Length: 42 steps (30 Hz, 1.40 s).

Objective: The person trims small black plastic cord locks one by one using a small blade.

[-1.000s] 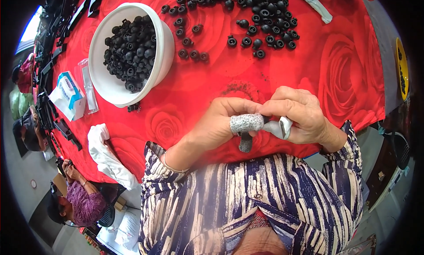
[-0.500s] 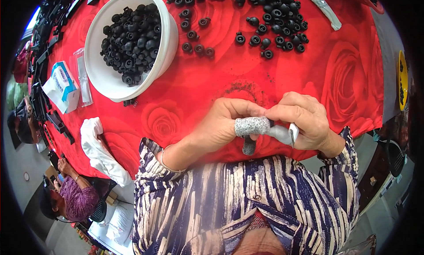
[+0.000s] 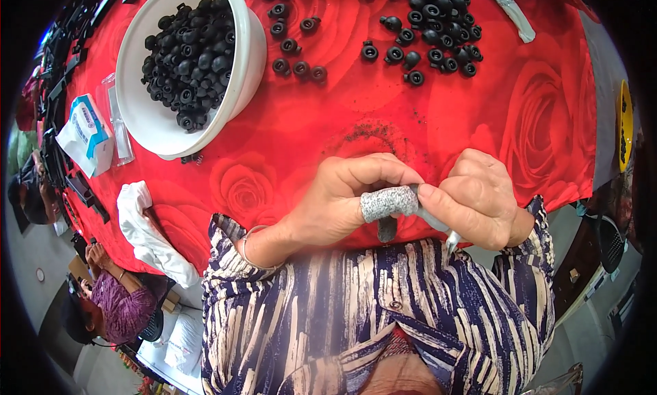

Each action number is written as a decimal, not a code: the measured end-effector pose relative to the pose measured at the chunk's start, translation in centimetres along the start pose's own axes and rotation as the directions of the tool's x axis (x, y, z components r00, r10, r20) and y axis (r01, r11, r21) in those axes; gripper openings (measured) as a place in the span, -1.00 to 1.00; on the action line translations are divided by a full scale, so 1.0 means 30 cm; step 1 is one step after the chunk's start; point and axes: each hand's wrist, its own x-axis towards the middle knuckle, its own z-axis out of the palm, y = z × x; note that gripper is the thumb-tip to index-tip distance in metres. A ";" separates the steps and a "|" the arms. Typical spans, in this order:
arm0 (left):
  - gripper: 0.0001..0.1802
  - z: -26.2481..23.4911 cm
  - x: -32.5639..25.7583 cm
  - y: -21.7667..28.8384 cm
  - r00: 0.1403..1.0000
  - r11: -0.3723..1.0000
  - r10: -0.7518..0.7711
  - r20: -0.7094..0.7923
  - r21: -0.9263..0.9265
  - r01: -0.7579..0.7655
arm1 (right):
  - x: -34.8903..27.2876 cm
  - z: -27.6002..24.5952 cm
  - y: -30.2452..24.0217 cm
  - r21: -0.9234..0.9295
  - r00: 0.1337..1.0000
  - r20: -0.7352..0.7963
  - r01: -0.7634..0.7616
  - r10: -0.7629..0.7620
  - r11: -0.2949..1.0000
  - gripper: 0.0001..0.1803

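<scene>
My left hand (image 3: 332, 196) is closed in a pinch at the near middle of the table, with a grey knitted sleeve (image 3: 389, 203) on one digit and a darker sleeve (image 3: 387, 229) below it. Between its fingertips shows a sliver of a small black piece (image 3: 414, 188), mostly hidden. My right hand (image 3: 479, 200) meets it there, thumb against the piece, fingers curled. A slim tool with a pointed silvery end (image 3: 453, 240) sticks out under the right hand; the rest of it is covered. Loose black knob-like parts (image 3: 414, 77) lie beyond my hands.
A white tub (image 3: 254, 60) full of similar black parts stands at the far left. Beside it are a blue-and-white packet (image 3: 87, 132) and a white cloth (image 3: 140, 220). Dark crumbs (image 3: 373, 132) dot the red tablecloth (image 3: 301, 121). Another person (image 3: 123, 299) sits at left.
My right hand has turned, its fingers curling in tighter, and its thumb now lies along the black piece. The tool's tip has dropped lower. The view has shifted slightly.
</scene>
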 end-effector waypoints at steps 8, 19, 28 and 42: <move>-0.75 0.006 -0.002 0.000 1.000 0.999 -0.003 -0.007 0.032 0.003 | -0.007 0.002 -0.008 -0.025 1.000 -0.019 -0.010 0.009 1.000 -0.50; -0.74 -0.006 0.002 -0.002 0.998 0.998 0.030 -0.050 0.063 -0.027 | 0.028 -0.033 0.008 0.299 0.954 0.087 -0.300 0.287 0.906 -0.54; -0.74 -0.001 0.010 -0.002 0.992 0.968 0.115 -0.052 0.231 -0.100 | 0.045 -0.063 -0.011 0.157 0.851 0.208 -0.515 0.481 0.843 -0.68; -0.73 -0.007 0.012 -0.015 0.990 0.943 0.134 -0.044 0.313 -0.113 | 0.013 -0.041 -0.003 0.080 0.822 0.217 -0.553 0.527 0.829 -0.68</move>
